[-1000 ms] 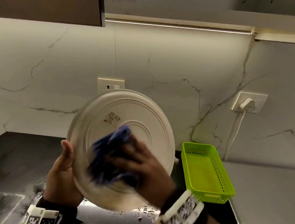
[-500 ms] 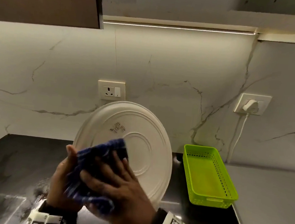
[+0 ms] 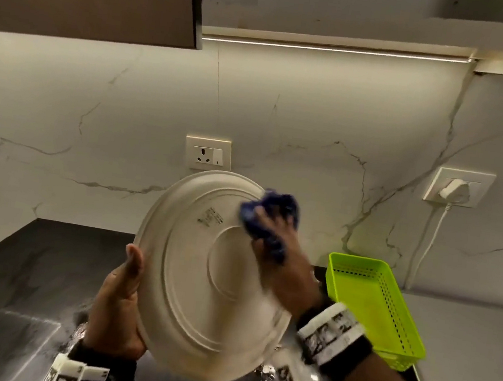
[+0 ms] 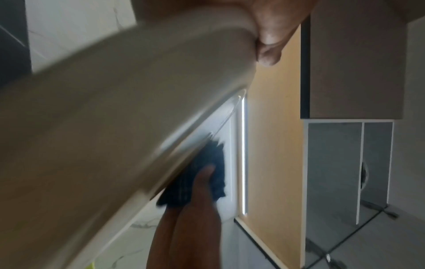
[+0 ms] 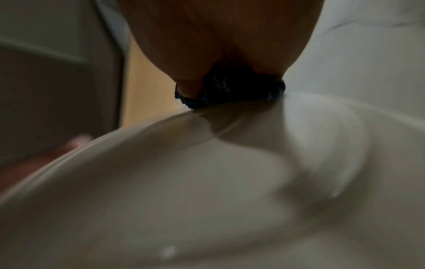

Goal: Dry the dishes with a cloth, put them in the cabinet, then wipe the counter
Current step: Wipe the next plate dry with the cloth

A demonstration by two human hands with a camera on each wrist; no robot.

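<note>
Spreading dark below everything, the tabletop (image 3: 29,264) carries water drops near its front edge and a green basket (image 3: 373,300) at its right end. Above its front edge the plate (image 3: 201,279) stands tilted on edge, underside toward the person, its top leaning back toward the wall. The left hand (image 3: 117,307) grips the plate's lower left rim, thumb along the edge. The right hand (image 3: 280,257), the nearer one to the unwiped upper right rim, presses a bunched blue cloth (image 3: 272,215) there, fingers curled round it.
</note>
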